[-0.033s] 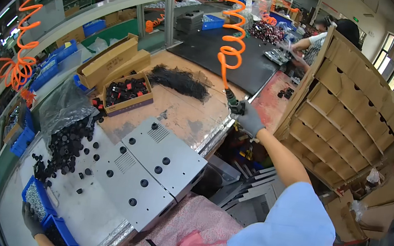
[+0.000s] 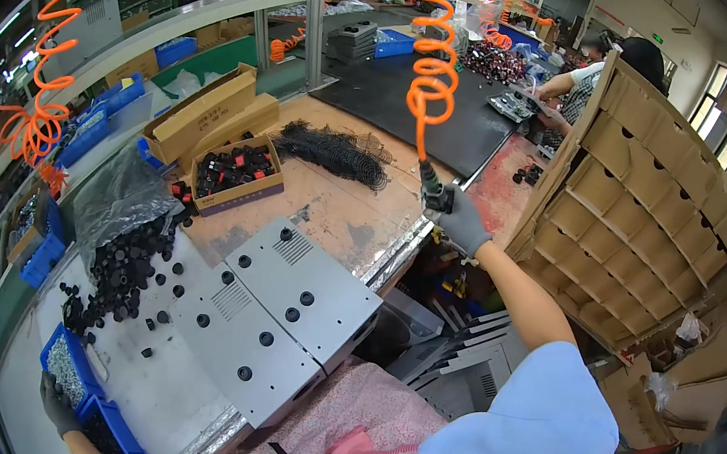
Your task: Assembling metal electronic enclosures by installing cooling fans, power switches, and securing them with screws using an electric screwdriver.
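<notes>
My right hand (image 2: 465, 226), in a grey glove, grips a dark green and black air screwdriver (image 2: 430, 182). The tool hangs from an orange coiled hose (image 2: 432, 71), over the bench's right edge. At the lower left, my gloved left hand (image 2: 57, 403) touches the side of a blue bin (image 2: 92, 368) of small silvery screws; its visible fingers look stretched out. Between my hands lie two grey metal panels (image 2: 328, 319), side by side, with black round feet standing on them. Loose black feet (image 2: 120, 273) spill from a clear plastic bag (image 2: 114, 203) left of the panels.
A second blue bin (image 2: 116, 433) holds dark parts. Farther back are a cardboard box (image 2: 235, 194) of black and red parts and black wire-like rings (image 2: 332, 154). A tall cardboard divider (image 2: 632, 207) stands at right. Grey panels (image 2: 473, 370) are stacked below the bench. A co-worker (image 2: 579, 86) works beyond.
My right hand and the screwdriver have shifted very slightly right, and the orange hose hangs a little differently. The left hand stays at the bin. The co-worker's hands have moved slightly.
</notes>
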Available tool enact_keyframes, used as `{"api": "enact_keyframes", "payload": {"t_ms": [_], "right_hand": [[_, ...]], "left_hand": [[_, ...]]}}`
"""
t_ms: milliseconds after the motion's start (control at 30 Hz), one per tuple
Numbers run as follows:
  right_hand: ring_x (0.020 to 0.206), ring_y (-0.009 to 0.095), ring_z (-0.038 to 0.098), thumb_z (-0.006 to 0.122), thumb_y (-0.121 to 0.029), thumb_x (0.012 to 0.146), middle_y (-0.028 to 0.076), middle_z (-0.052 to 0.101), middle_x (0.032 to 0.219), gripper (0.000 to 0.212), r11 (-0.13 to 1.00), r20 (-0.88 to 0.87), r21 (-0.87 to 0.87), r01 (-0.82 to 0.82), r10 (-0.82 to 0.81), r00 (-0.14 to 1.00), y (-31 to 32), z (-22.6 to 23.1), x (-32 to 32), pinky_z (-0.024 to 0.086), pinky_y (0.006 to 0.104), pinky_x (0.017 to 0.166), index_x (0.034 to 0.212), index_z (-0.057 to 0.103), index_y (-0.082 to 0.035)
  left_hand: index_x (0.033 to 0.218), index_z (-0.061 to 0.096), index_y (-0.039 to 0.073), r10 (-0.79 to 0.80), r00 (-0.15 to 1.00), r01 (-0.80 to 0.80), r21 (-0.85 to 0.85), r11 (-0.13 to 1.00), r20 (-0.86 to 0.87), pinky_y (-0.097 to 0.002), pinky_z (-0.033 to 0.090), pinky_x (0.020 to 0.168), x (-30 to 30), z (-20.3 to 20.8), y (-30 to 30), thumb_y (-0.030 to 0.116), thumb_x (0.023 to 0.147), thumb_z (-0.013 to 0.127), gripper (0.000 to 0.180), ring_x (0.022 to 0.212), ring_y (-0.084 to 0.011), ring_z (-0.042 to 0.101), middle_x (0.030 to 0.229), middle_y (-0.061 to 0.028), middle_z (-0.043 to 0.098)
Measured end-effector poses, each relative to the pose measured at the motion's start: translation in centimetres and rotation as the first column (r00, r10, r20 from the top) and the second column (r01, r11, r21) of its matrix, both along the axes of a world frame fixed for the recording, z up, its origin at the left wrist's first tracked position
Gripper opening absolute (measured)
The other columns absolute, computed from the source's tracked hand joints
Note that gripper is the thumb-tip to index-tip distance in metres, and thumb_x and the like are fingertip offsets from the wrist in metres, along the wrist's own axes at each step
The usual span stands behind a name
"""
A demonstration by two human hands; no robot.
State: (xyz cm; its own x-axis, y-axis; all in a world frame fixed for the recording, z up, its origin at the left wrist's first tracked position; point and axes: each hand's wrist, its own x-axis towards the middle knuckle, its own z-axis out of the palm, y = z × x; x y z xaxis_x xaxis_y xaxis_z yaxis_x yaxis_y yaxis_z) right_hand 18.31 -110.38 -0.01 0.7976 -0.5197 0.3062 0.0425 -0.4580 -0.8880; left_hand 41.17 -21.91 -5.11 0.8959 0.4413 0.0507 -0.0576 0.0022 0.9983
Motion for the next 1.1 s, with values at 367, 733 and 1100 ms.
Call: {"api": "enact_keyframes", "payload": {"t_ms": [367, 733, 1100], "right_hand": [[0.084, 0.023, 0.060, 0.059, -0.045, 0.086, 0.010, 0.059, 0.098, 0.045, 0.635, 0.842, 0.332, -0.697, 0.133, 0.522, 18.2, 19.3, -1.8, 0.052, 0.0415, 0.073, 0.113, 0.050, -0.011], [0.056, 0.012, 0.057, 0.059, -0.005, 0.075, 0.008, 0.060, 0.078, 0.013, 0.409, 0.507, 0.570, -0.713, 0.508, 0.697, 30.5, 12.0, -0.1, 0.047, 0.0257, 0.054, 0.088, 0.056, -0.003], [0.073, 0.021, 0.061, 0.067, -0.007, 0.079, 0.019, 0.059, 0.095, 0.032, 0.408, 0.649, 0.120, -0.905, 0.657, 0.382, 31.6, 9.7, -1.5, 0.054, 0.0326, 0.066, 0.107, 0.053, -0.002]], "left_hand": [[0.092, 0.051, 0.011, -0.468, 0.759, 0.650, -0.486, 0.584, 0.453, -0.0192, 0.021, 0.034, -4.4, 3.1, -2.4, 0.035, 0.097, 0.045, 0.025, 0.048, -0.0043, 0.029, 0.068, 0.0040, 0.039], [0.108, 0.055, 0.005, -0.775, 0.632, 0.621, -0.611, 0.491, 0.019, -0.0183, 0.031, 0.038, -22.0, 3.2, -38.2, 0.042, 0.090, 0.055, 0.041, 0.044, -0.0067, 0.040, 0.071, -0.0003, 0.053], [0.094, 0.053, 0.009, -0.715, 0.698, 0.460, -0.748, 0.477, -0.027, -0.0194, 0.040, 0.047, -22.6, 2.4, -40.6, 0.035, 0.093, 0.051, 0.026, 0.059, -0.0074, 0.050, 0.078, -0.0001, 0.055]]}}
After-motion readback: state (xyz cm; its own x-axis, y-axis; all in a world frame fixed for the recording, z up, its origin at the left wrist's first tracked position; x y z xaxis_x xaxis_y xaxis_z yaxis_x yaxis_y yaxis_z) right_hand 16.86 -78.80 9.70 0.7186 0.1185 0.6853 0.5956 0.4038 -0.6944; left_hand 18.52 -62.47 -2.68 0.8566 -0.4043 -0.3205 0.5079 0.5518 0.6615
